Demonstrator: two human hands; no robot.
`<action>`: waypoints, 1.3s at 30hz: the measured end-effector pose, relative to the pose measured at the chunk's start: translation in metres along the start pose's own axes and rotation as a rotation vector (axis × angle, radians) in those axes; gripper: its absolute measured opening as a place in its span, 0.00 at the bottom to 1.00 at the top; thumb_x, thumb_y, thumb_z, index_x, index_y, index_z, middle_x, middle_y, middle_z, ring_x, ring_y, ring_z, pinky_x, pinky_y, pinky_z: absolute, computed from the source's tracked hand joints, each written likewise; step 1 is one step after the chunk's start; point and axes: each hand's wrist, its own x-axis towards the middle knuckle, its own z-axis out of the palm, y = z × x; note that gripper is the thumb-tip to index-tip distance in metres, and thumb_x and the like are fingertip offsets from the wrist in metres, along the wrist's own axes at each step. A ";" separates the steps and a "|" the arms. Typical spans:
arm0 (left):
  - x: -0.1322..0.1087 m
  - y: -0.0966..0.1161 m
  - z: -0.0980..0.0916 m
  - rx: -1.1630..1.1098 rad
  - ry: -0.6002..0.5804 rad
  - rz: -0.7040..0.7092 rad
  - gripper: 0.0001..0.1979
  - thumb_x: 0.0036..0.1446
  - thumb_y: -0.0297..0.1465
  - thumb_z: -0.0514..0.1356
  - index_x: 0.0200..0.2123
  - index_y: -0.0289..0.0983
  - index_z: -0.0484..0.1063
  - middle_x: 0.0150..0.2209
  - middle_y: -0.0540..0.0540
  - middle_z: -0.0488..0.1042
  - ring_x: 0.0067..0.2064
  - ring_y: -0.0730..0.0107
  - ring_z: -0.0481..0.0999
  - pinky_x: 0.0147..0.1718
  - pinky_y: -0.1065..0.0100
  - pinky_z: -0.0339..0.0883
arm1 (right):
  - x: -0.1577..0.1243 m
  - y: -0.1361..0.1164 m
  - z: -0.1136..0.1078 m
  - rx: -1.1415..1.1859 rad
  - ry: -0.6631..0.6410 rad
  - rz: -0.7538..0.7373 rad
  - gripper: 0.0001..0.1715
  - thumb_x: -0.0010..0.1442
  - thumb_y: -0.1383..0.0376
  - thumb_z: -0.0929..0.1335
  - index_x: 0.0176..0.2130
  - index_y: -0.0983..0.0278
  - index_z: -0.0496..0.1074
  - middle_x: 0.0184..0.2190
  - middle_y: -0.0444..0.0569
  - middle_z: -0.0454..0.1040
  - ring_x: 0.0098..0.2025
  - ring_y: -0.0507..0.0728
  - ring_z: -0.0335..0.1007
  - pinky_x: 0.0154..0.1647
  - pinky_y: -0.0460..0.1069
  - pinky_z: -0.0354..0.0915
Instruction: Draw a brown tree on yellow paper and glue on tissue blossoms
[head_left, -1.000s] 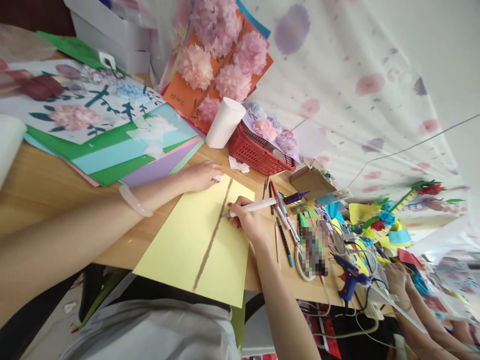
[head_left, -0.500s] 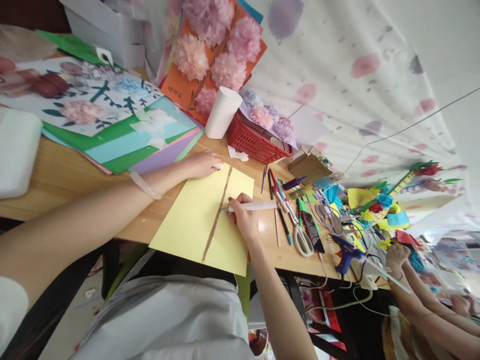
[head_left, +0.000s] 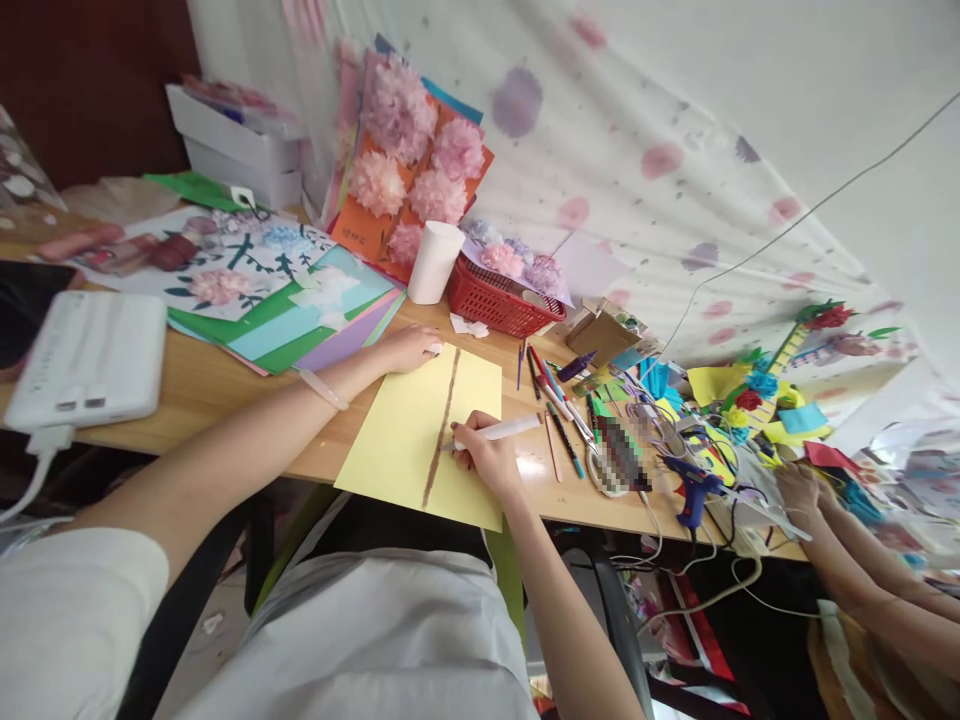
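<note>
A sheet of yellow paper (head_left: pixel 390 440) lies at the table's front edge, with a brown line drawn along its length. My left hand (head_left: pixel 409 348) rests flat on the paper's upper left edge, fingers stretched out. Its fingertips are partly turned from view. In my right hand (head_left: pixel 484 455) is a whitish marker (head_left: pixel 514 427), held in a writing grip. The marker's tip points left at the brown line, around the middle of the sheet; I cannot tell whether it touches.
Left lie coloured paper sheets (head_left: pixel 330 345) and a white power bank (head_left: pixel 94 355). Behind stand a white roll (head_left: pixel 436 262) and a red basket (head_left: pixel 495 297). Rightward are several pens, scissors (head_left: pixel 604 475) and a blue glue gun (head_left: pixel 691 492). Another person's hands (head_left: pixel 799 490) are at far right.
The camera view has shifted, showing more of the table's left side. My right hand has moved slightly up along the brown line with the marker. My left hand stays on the paper.
</note>
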 end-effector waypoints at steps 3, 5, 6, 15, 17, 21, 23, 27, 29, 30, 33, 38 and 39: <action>-0.001 0.002 -0.003 0.028 0.002 -0.001 0.15 0.65 0.30 0.50 0.47 0.32 0.74 0.55 0.45 0.73 0.57 0.66 0.67 0.57 0.66 0.57 | -0.008 0.000 0.002 0.029 -0.001 0.005 0.14 0.50 0.64 0.68 0.19 0.61 0.60 0.12 0.39 0.67 0.14 0.48 0.59 0.15 0.42 0.52; -0.001 0.002 -0.003 0.060 0.000 -0.009 0.13 0.65 0.32 0.53 0.46 0.35 0.74 0.53 0.44 0.74 0.55 0.64 0.69 0.56 0.64 0.61 | -0.012 -0.001 0.000 0.052 -0.042 0.030 0.13 0.47 0.66 0.68 0.17 0.61 0.61 0.11 0.39 0.66 0.12 0.48 0.58 0.13 0.42 0.50; -0.001 0.002 -0.003 0.080 0.000 -0.014 0.12 0.65 0.33 0.54 0.46 0.36 0.74 0.53 0.44 0.74 0.54 0.62 0.71 0.54 0.61 0.63 | -0.014 -0.001 -0.001 0.070 -0.064 0.045 0.12 0.45 0.66 0.69 0.17 0.62 0.62 0.10 0.40 0.66 0.12 0.48 0.57 0.12 0.42 0.49; -0.001 0.000 0.002 0.246 0.020 -0.023 0.16 0.64 0.36 0.58 0.53 0.37 0.68 0.53 0.41 0.70 0.49 0.61 0.74 0.47 0.54 0.71 | -0.023 0.015 -0.025 0.423 0.169 -0.018 0.25 0.54 0.49 0.66 0.16 0.61 0.61 0.05 0.35 0.49 0.09 0.46 0.41 0.10 0.44 0.39; -0.001 -0.002 0.004 0.265 0.025 -0.031 0.17 0.63 0.36 0.58 0.53 0.37 0.68 0.53 0.41 0.70 0.49 0.61 0.74 0.47 0.54 0.71 | -0.023 0.018 -0.030 0.490 0.217 -0.040 0.24 0.54 0.47 0.67 0.19 0.61 0.63 0.07 0.34 0.50 0.10 0.46 0.42 0.11 0.44 0.39; -0.001 -0.003 0.007 0.297 0.027 -0.048 0.17 0.63 0.36 0.58 0.53 0.37 0.68 0.53 0.41 0.70 0.50 0.61 0.73 0.47 0.53 0.71 | -0.021 0.020 -0.034 0.583 0.210 -0.096 0.19 0.48 0.52 0.75 0.32 0.61 0.69 0.16 0.36 0.62 0.17 0.47 0.53 0.15 0.43 0.48; -0.001 -0.003 0.008 0.309 0.021 -0.053 0.17 0.63 0.36 0.59 0.53 0.37 0.68 0.54 0.41 0.70 0.50 0.60 0.73 0.48 0.52 0.71 | -0.020 0.021 -0.036 0.611 0.166 -0.128 0.20 0.47 0.55 0.76 0.37 0.61 0.70 0.20 0.38 0.66 0.20 0.47 0.57 0.18 0.42 0.51; -0.001 0.000 0.008 0.309 0.008 -0.076 0.15 0.64 0.30 0.56 0.53 0.35 0.70 0.57 0.38 0.69 0.58 0.55 0.69 0.56 0.50 0.64 | -0.021 0.024 -0.036 0.613 0.165 -0.134 0.18 0.50 0.55 0.75 0.36 0.61 0.70 0.21 0.38 0.65 0.21 0.48 0.57 0.20 0.43 0.54; -0.002 0.001 0.007 0.300 0.000 -0.093 0.16 0.63 0.26 0.53 0.52 0.33 0.71 0.58 0.36 0.68 0.61 0.55 0.66 0.60 0.53 0.59 | -0.023 0.025 -0.035 0.566 0.197 -0.131 0.17 0.51 0.53 0.73 0.34 0.61 0.69 0.20 0.38 0.65 0.20 0.48 0.57 0.21 0.44 0.54; -0.002 0.001 0.007 0.294 -0.003 -0.100 0.17 0.62 0.25 0.52 0.53 0.33 0.71 0.59 0.35 0.68 0.62 0.54 0.65 0.61 0.55 0.58 | -0.024 0.025 -0.034 0.528 0.201 -0.126 0.17 0.51 0.53 0.73 0.31 0.62 0.69 0.18 0.38 0.64 0.20 0.48 0.56 0.21 0.44 0.54; -0.002 0.000 0.006 0.281 -0.011 -0.111 0.20 0.60 0.26 0.52 0.54 0.32 0.71 0.60 0.36 0.68 0.62 0.54 0.65 0.61 0.56 0.57 | -0.026 0.022 -0.031 0.335 0.139 -0.111 0.20 0.51 0.54 0.73 0.23 0.62 0.65 0.15 0.38 0.61 0.19 0.48 0.53 0.20 0.45 0.49; -0.002 0.000 0.006 0.274 -0.010 -0.112 0.21 0.60 0.27 0.51 0.55 0.32 0.71 0.60 0.37 0.68 0.62 0.54 0.65 0.61 0.54 0.57 | -0.027 0.015 -0.029 0.141 0.072 -0.139 0.21 0.52 0.52 0.72 0.22 0.62 0.63 0.18 0.39 0.60 0.21 0.49 0.52 0.22 0.46 0.48; -0.002 0.000 0.006 0.271 -0.009 -0.109 0.21 0.60 0.27 0.50 0.55 0.32 0.71 0.60 0.36 0.68 0.62 0.53 0.64 0.61 0.54 0.57 | -0.028 0.015 -0.029 0.151 0.084 -0.126 0.21 0.53 0.52 0.72 0.23 0.62 0.63 0.18 0.38 0.59 0.21 0.49 0.51 0.21 0.46 0.47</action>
